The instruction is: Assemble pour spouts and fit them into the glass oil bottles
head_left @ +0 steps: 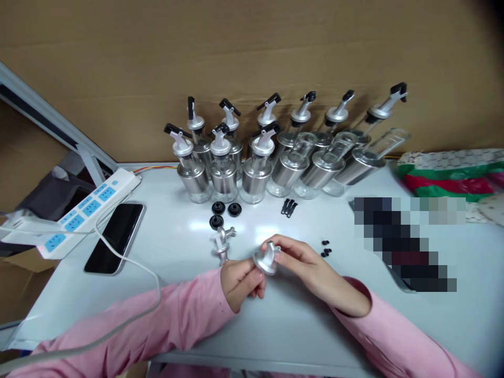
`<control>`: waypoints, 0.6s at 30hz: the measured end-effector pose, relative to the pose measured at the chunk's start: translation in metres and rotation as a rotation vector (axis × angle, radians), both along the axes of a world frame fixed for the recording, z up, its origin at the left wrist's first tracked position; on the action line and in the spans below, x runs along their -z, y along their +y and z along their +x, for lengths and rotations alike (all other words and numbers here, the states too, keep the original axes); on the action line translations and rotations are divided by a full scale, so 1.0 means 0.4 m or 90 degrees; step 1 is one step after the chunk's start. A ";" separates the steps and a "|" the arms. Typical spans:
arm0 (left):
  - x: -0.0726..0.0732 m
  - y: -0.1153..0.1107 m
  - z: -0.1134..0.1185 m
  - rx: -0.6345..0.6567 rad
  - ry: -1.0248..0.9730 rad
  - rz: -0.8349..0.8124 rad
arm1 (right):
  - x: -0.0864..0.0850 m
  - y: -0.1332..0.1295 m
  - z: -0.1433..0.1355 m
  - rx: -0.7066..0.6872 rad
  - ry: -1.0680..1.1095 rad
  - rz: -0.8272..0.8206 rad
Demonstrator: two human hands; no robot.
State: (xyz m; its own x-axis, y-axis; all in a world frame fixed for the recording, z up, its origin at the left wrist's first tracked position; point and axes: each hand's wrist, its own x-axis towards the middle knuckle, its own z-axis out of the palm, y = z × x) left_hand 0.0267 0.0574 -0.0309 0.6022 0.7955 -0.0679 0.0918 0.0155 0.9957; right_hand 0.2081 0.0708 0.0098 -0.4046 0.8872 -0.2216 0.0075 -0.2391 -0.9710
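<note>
Between both hands is a silver bottle pourer top [267, 261], its spout tilted up. My left hand [242, 281] pinches its round base from the left. My right hand [301, 260] has its fingers closed around the spout side. More silver pourer tops [221, 247] lie just beyond my left wrist. Past them are black ringed stoppers [216, 222]. Several small black levers [289, 207] lie together farther back. A few tiny black caps [325, 250] rest to the right of my right hand.
Two rows of glass bottles with steel sleeves [224, 178] stand along the cardboard wall; some lack tops. At left are a power strip [84, 212], a phone [114, 239] and a white cable [157, 278] crossing my left sleeve. A patterned bag [452, 173] and a blurred-out device lie at right.
</note>
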 end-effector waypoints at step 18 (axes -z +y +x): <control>0.010 -0.005 0.000 0.007 -0.030 -0.065 | 0.006 -0.010 0.004 0.128 -0.114 0.221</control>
State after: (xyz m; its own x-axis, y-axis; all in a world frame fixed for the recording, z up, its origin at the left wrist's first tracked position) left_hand 0.0268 0.0552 -0.0348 0.6151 0.7794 -0.1194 0.0459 0.1158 0.9922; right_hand 0.2098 0.0670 0.0074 -0.1988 0.9786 0.0530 0.1699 0.0877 -0.9816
